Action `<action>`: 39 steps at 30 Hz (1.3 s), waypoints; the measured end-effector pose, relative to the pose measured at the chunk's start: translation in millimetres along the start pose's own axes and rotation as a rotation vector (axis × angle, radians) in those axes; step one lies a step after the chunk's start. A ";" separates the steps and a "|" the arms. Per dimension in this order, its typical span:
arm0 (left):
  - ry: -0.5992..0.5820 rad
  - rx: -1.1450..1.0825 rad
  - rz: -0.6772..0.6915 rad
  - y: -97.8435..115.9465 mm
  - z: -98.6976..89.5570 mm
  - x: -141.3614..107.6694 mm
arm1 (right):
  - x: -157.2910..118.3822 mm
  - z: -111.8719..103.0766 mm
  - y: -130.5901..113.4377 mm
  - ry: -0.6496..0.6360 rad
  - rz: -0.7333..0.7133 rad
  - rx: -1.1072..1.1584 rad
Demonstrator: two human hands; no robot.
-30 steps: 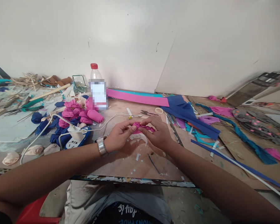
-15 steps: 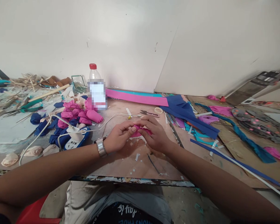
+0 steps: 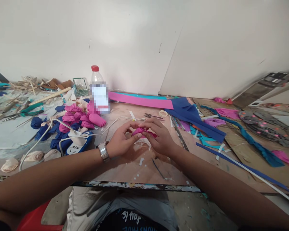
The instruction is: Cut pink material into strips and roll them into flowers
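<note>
Above the worktable (image 3: 135,170), both hands meet around a bunched piece of pink crepe paper (image 3: 140,130). My left hand (image 3: 122,139), below a metal wristwatch (image 3: 104,151), pinches its left side between thumb and fingers. My right hand (image 3: 161,137) grips the strip's right part, with fingers curled over the top. Part of the paper is hidden behind the fingers. Just beyond the hands lie small scissors (image 3: 154,116) and a roll of tape (image 3: 163,113).
Pink crepe flowers (image 3: 73,117) and blue ones (image 3: 59,139) pile up at left beside a power strip (image 3: 79,144) with a white cable. A bottle (image 3: 96,75) stands behind a phone. Pink (image 3: 142,101) and blue crepe strips (image 3: 195,120) lie at the back and right.
My left fingers have opened wider around the pink crepe paper and shifted slightly, so more of its gathered top shows. The right hand stays nearly in place.
</note>
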State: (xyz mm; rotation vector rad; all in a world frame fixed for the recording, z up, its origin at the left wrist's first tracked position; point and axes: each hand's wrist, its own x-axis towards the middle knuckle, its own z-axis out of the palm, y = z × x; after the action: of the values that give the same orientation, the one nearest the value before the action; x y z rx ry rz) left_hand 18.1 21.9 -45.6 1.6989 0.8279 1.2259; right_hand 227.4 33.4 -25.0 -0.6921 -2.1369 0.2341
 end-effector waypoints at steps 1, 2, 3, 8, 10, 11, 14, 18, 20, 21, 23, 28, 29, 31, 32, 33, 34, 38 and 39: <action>0.021 0.009 0.020 -0.6 0.0 0.0 | 0.0 0.1 0.3 -0.003 -0.009 0.003; 0.037 0.010 0.033 -1.1 0.1 0.0 | 0.0 0.2 0.6 -0.005 -0.014 0.006; 0.046 0.004 0.040 -1.6 0.2 0.0 | -0.1 0.4 0.9 -0.007 -0.015 0.009; 0.064 -0.025 0.071 0.6 -0.6 0.0 | -0.7 1.0 0.8 -0.001 0.005 0.037; 0.071 -0.041 0.067 3.2 -1.8 0.4 | -1.4 1.0 0.2 0.026 0.032 0.046; 0.074 -0.055 0.058 4.4 -2.4 0.6 | -1.6 0.9 0.0 0.043 0.048 0.047; 0.089 -0.092 0.014 7.1 -4.1 1.3 | -1.2 0.2 -1.0 0.076 0.084 0.041; 0.089 -0.143 -0.013 6.6 -4.5 2.4 | 1.6 -0.6 -2.5 0.064 0.089 0.041; 0.077 -0.212 -0.041 4.8 -4.0 2.9 | 2.8 -0.7 -3.3 0.061 0.087 0.035; 0.070 -0.248 -0.059 3.9 -3.6 3.1 | 3.1 -0.7 -3.6 0.064 0.089 0.031; 0.061 -0.304 -0.093 2.4 -2.8 3.2 | 3.4 -0.9 -4.0 0.069 0.091 0.024; 0.036 -0.354 -0.112 4.1 -1.2 2.9 | 3.0 -2.0 -4.5 0.054 0.088 0.009; 0.031 -0.355 -0.105 5.0 -1.0 2.8 | 3.1 -2.1 -4.7 0.054 0.088 0.006; 0.023 -0.357 -0.102 6.7 -0.9 2.9 | 3.3 -2.3 -5.2 0.059 0.090 0.003; 0.021 -0.358 -0.107 7.2 -0.9 2.9 | 3.4 -2.4 -5.6 0.060 0.091 0.001; 0.020 -0.358 -0.114 7.7 -1.0 2.9 | 3.6 -2.4 -5.9 0.061 0.092 -0.002; 0.020 -0.355 -0.122 8.0 -1.2 2.9 | 3.7 -2.3 -6.1 0.059 0.091 -0.004; 0.017 -0.300 -0.131 8.6 -2.2 2.8 | 3.1 -2.1 -5.8 0.044 0.100 0.003; 0.016 -0.278 -0.126 8.6 -2.3 2.7 | 2.8 -1.9 -5.4 0.043 0.105 0.007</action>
State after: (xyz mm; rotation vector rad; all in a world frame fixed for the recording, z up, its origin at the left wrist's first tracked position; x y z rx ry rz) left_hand 17.0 21.4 -36.4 1.3951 0.7252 1.2081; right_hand 225.4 30.3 -19.8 -0.7995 -2.0604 0.2802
